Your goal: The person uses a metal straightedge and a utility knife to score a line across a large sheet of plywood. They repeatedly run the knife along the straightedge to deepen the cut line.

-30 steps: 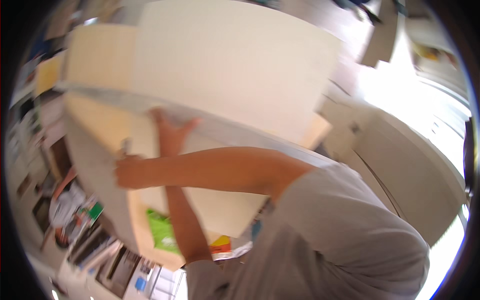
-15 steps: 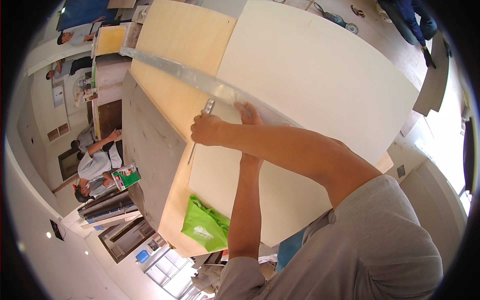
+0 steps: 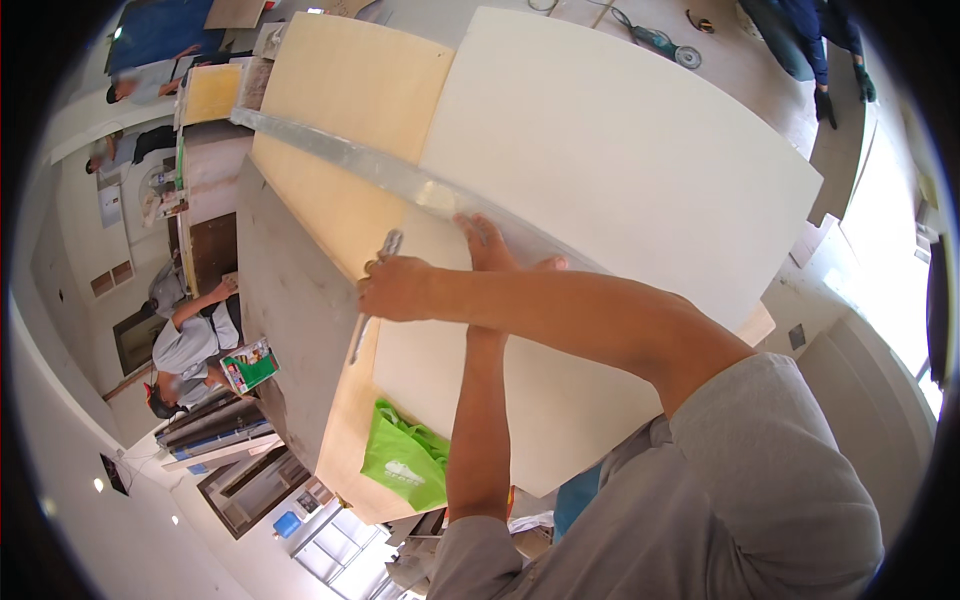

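Observation:
My right arm crosses over my left. At the left, my right hand (image 3: 395, 288) is closed around a slim knife-like metal tool (image 3: 392, 243), whose thin end points down toward me. It is over the left edge of a white sheet (image 3: 600, 130), next to the pale plywood (image 3: 345, 190) under it. Farther right, my left hand (image 3: 490, 245) lies with fingers spread against the near side of a long metal straightedge (image 3: 350, 155). The straightedge runs diagonally across both boards. Part of my left hand and wrist is hidden behind my right forearm.
A green bag (image 3: 405, 455) lies on the plywood's near corner. Left of it is a stained grey board (image 3: 290, 290). An angle grinder (image 3: 660, 42) rests on the floor beyond the sheet. A gloved person (image 3: 800, 40) is at far right; others are at left, one (image 3: 190, 345) beside the grey board.
My right hand has moved left and toward me with the metal tool, away from the straightedge. My left hand stays by the straightedge. The whole view has shifted slightly.

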`<action>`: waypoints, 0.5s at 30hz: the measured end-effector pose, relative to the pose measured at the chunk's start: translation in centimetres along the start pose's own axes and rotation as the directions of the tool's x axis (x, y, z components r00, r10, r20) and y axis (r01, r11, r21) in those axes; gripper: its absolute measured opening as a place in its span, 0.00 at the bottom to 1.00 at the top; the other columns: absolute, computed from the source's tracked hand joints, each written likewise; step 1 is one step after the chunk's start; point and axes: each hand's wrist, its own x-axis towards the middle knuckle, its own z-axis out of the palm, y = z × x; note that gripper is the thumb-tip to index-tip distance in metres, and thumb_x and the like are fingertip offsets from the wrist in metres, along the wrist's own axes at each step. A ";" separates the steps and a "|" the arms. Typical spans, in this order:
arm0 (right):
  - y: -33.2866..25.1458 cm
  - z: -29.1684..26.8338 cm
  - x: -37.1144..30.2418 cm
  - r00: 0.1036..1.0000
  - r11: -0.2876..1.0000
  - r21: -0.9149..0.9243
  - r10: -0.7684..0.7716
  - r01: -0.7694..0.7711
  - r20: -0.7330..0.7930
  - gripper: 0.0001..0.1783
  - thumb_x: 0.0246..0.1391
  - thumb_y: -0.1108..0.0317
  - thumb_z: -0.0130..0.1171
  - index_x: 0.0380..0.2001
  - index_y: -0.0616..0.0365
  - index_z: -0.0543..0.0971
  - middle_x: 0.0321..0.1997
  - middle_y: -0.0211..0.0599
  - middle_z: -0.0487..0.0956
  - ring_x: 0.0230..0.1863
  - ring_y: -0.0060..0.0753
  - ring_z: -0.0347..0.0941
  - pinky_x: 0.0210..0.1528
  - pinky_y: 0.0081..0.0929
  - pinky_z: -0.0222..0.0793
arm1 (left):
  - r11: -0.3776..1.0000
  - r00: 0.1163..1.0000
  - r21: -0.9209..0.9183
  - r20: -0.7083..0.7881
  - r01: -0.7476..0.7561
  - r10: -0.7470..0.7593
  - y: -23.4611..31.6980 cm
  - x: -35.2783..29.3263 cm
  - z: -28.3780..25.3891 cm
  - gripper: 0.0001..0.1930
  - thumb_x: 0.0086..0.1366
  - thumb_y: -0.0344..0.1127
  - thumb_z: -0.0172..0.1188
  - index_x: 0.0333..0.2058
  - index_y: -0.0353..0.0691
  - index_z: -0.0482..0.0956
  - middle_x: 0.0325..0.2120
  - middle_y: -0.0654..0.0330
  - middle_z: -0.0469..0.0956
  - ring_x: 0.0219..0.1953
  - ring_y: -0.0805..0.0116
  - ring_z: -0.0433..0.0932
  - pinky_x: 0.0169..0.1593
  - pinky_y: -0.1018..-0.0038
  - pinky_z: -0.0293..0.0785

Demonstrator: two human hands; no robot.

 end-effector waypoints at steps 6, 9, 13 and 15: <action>1.3 -2.6 -6.6 0.631 0.720 0.679 0.595 -0.143 -0.498 0.17 0.63 0.74 0.48 0.53 0.57 0.77 0.57 0.42 0.76 0.57 0.42 0.73 0.61 0.38 0.70 | 0.979 0.993 -0.172 0.058 0.114 -0.105 0.6 -0.8 -0.7 0.69 0.47 0.63 0.74 0.69 0.20 0.39 0.71 0.30 0.29 0.73 0.35 0.46 0.72 0.53 0.53; 11.0 -3.5 -10.9 0.222 0.365 0.930 0.911 -0.044 -0.347 0.18 0.70 0.58 0.52 0.50 0.63 0.77 0.42 0.38 0.82 0.44 0.29 0.79 0.48 0.28 0.78 | 0.922 0.968 -0.320 0.192 0.216 -0.160 2.8 0.1 -2.2 0.67 0.49 0.55 0.77 0.69 0.20 0.38 0.72 0.34 0.27 0.73 0.41 0.47 0.72 0.61 0.58; 13.5 -2.0 -10.3 0.224 0.215 0.966 0.944 0.142 -0.243 0.18 0.71 0.60 0.50 0.54 0.63 0.74 0.44 0.37 0.82 0.45 0.27 0.78 0.48 0.27 0.78 | 0.925 0.958 -0.284 0.204 0.254 -0.200 3.1 0.2 -2.5 0.67 0.49 0.53 0.78 0.69 0.19 0.36 0.72 0.36 0.26 0.74 0.44 0.48 0.71 0.64 0.60; 14.0 -0.5 -9.9 0.310 0.250 0.965 0.926 -0.081 -0.214 0.18 0.71 0.61 0.50 0.55 0.62 0.74 0.45 0.36 0.82 0.45 0.26 0.78 0.48 0.26 0.78 | 0.926 0.958 -0.280 0.208 0.252 -0.198 3.2 0.2 -2.6 0.68 0.49 0.54 0.77 0.69 0.19 0.36 0.72 0.36 0.26 0.74 0.44 0.48 0.71 0.64 0.60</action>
